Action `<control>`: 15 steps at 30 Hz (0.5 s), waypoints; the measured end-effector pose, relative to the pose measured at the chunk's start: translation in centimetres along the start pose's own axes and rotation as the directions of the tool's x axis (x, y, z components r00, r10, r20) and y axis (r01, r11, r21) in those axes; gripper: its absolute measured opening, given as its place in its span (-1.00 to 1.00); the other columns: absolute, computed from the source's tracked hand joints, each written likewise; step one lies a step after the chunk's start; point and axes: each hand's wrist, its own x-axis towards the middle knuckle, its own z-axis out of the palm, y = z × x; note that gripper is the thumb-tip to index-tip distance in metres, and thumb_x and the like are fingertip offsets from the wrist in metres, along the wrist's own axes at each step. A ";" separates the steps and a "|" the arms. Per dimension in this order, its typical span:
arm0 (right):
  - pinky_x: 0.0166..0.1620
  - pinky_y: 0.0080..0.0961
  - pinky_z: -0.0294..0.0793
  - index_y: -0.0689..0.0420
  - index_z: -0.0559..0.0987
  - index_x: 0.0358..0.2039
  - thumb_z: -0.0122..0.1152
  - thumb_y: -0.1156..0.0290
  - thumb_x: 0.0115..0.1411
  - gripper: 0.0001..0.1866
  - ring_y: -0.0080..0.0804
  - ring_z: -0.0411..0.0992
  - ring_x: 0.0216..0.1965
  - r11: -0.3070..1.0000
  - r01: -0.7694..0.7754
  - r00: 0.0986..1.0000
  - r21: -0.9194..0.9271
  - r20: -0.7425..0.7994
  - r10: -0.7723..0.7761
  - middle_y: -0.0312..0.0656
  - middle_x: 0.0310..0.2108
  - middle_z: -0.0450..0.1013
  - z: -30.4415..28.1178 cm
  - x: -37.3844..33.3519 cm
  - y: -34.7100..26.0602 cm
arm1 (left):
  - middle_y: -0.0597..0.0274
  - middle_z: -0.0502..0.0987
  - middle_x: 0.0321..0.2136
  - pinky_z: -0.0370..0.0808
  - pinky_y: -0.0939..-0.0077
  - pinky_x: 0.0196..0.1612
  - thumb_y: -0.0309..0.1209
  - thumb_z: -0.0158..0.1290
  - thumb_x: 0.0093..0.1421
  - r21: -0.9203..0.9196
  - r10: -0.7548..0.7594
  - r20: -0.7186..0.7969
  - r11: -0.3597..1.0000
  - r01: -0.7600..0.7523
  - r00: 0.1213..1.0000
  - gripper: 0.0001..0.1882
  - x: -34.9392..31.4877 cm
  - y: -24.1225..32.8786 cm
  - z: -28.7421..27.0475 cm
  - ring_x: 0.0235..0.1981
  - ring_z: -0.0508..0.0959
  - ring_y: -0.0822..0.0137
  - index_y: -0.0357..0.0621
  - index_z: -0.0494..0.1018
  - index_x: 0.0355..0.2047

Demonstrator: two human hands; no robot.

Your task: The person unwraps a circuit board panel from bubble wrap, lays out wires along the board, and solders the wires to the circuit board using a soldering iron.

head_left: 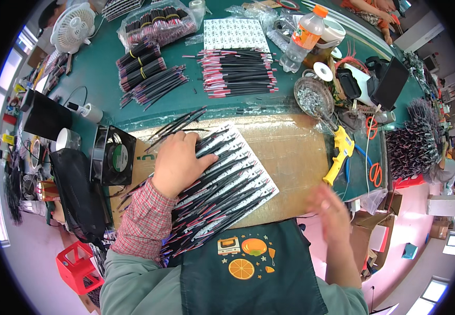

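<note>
My left hand (177, 163) rests on the upper left of a white printed sheet of small boards (256, 176). Its thumb is spread away from the bent fingers, and I see nothing gripped. Rows of thin black wires (212, 194) with reddish ends lie slanted across this sheet. Just beyond the fingertips, loose black wires (177, 125) lie on the brown work board (295, 152). My right hand (330, 210) is raised off the board's right front edge. Motion blurs its fingers, so its grip cannot be made out. Closest to it is a yellow glue gun (339, 157).
Behind stand wire bundles (143, 65), another wired sheet (238, 73) and an orange-capped bottle (303, 39). A metal dish (313, 97) and orange-handled scissors (375, 174) lie right. A black box fan (113, 156) borders the board's left. A dark apron (254, 283) covers my lap.
</note>
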 end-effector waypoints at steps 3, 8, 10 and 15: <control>0.10 -0.20 0.41 0.32 0.11 0.31 0.07 0.26 0.29 -0.31 -0.13 0.35 0.14 0.940 -0.247 0.950 0.236 0.249 0.188 0.07 0.23 0.25 1.6 -0.8 0.2 | -0.06 0.50 -0.31 0.44 0.10 -0.13 -0.06 0.29 -0.04 -0.013 -0.016 0.042 1.000 0.017 0.999 -0.49 0.0 0.3 0.1 -0.24 0.50 -0.06 -0.28 0.50 -0.29; 0.18 -0.12 0.32 0.28 0.03 0.34 0.03 0.21 0.29 -0.28 -0.08 0.28 0.21 0.786 -0.491 0.822 0.377 0.500 0.274 0.10 0.28 0.17 2.3 -0.2 0.7 | -0.05 0.51 -0.37 0.44 0.18 -0.16 -0.06 0.32 -0.07 -0.137 -0.091 0.135 0.984 0.110 0.987 -0.46 0.3 0.2 -1.0 -0.25 0.51 -0.03 -0.33 0.50 -0.32; 0.19 -0.10 0.29 0.26 0.04 0.34 0.02 0.19 0.30 -0.29 -0.08 0.28 0.21 0.735 -0.556 0.793 0.388 0.513 0.329 0.11 0.27 0.18 2.1 0.2 0.5 | -0.06 0.51 -0.37 0.43 0.20 -0.17 -0.07 0.32 -0.07 -0.155 -0.102 0.181 0.979 0.131 0.978 -0.46 0.3 0.4 -2.1 -0.26 0.51 -0.02 -0.34 0.49 -0.32; 0.18 -0.12 0.31 0.22 0.09 0.31 0.08 0.22 0.27 -0.31 -0.09 0.32 0.17 0.727 -0.548 0.794 0.414 0.531 0.297 0.07 0.21 0.26 2.0 1.0 0.7 | 0.03 0.51 -0.38 0.42 0.29 -0.21 -0.19 0.36 -0.07 -0.361 -0.097 0.299 0.909 0.206 0.949 -0.48 -0.4 0.4 -4.3 -0.30 0.51 0.16 -0.33 0.46 -0.24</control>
